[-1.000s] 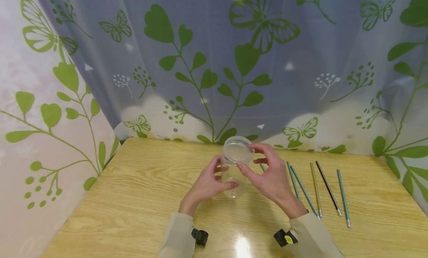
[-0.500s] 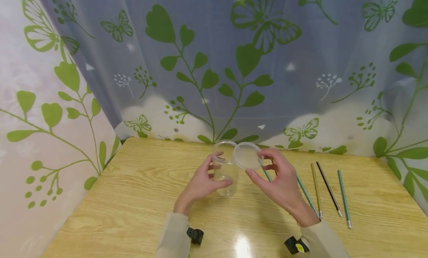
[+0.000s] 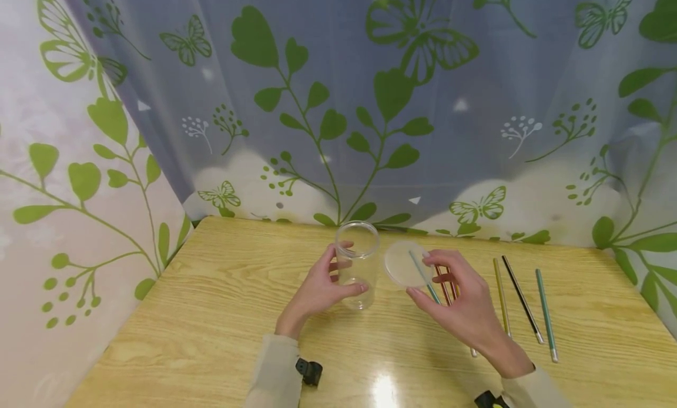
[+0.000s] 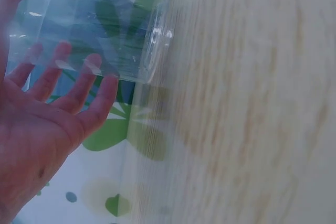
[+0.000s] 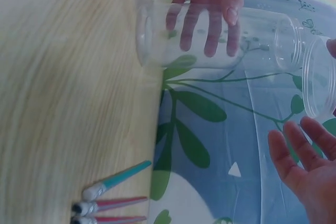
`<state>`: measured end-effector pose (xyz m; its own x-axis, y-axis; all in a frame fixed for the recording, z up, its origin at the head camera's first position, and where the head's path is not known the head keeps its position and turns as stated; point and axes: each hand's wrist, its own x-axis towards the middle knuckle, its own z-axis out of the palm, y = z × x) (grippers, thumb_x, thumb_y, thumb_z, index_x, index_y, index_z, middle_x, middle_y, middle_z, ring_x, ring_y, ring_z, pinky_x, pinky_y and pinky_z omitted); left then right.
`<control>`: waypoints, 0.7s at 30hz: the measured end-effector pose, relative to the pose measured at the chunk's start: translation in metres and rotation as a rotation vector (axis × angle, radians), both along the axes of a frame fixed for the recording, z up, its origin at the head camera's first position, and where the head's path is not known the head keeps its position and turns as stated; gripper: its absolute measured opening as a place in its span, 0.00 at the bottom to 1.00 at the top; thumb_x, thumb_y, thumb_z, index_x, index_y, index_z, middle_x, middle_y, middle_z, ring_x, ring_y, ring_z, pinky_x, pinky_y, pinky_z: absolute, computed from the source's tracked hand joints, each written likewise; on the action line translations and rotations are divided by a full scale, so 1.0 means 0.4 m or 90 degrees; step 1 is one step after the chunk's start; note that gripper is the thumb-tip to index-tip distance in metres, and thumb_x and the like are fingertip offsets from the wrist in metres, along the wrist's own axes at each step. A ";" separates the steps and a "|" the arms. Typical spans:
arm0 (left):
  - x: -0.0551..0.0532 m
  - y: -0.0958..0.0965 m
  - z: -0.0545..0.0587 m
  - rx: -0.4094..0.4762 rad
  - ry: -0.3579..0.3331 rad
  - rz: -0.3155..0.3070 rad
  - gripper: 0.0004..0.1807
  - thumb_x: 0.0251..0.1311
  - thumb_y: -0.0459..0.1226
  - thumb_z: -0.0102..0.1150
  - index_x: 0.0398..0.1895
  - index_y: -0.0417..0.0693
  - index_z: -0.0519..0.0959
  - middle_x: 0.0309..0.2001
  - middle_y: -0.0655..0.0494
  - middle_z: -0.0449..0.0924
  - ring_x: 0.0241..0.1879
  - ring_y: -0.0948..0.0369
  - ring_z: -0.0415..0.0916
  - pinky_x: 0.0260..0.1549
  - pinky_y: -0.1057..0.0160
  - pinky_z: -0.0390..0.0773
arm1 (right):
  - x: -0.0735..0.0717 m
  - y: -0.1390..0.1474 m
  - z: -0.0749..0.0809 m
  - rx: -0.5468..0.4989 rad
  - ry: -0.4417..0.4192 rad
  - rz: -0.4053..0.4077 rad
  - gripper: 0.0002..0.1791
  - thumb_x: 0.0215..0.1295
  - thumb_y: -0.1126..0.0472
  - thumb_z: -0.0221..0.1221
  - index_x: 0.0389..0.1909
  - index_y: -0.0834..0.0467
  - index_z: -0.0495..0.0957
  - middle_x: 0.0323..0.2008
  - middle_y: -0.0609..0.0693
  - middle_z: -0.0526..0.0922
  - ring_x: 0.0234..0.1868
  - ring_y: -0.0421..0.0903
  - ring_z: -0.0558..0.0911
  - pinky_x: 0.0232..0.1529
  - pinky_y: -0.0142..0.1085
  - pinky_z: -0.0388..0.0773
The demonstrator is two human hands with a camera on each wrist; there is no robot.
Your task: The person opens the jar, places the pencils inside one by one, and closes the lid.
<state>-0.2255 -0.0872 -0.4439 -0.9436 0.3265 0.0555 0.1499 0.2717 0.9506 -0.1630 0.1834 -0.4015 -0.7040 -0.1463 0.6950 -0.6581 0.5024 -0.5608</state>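
A clear, empty plastic jar stands upright on the table with its mouth uncovered. My left hand holds it from the left, fingers behind and thumb across the front; the left wrist view shows the clear wall of the jar against those fingers. To the right of the jar, my right hand pinches a round translucent lid by its edge, between thumb and fingers. The lid is apart from the jar's rim. Through the lid, part of a teal pencil shows.
On the right of the wooden table lie several pencils, among them a gold pencil, a black pencil and another teal pencil. Red pencils lie partly behind my right hand. A patterned curtain hangs along the back edge.
My right hand has lifted the lid off the jar's mouth and carried it right and slightly down. The left hand and jar shifted a little left, then stayed still.
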 end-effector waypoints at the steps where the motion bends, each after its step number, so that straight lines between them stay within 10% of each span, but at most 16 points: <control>1: 0.000 -0.001 -0.001 0.001 -0.002 0.000 0.43 0.52 0.44 0.78 0.70 0.74 0.65 0.71 0.60 0.66 0.70 0.50 0.69 0.71 0.40 0.68 | 0.003 0.005 -0.003 0.003 0.000 0.001 0.31 0.42 0.72 0.79 0.51 0.59 0.80 0.51 0.54 0.84 0.49 0.30 0.79 0.39 0.21 0.80; 21: -0.003 -0.009 -0.005 0.010 0.001 -0.020 0.41 0.53 0.43 0.78 0.68 0.72 0.67 0.69 0.63 0.67 0.69 0.53 0.70 0.70 0.40 0.67 | 0.068 0.072 -0.080 0.085 -0.038 0.076 0.34 0.38 0.68 0.81 0.49 0.49 0.79 0.50 0.47 0.83 0.47 0.32 0.80 0.34 0.26 0.82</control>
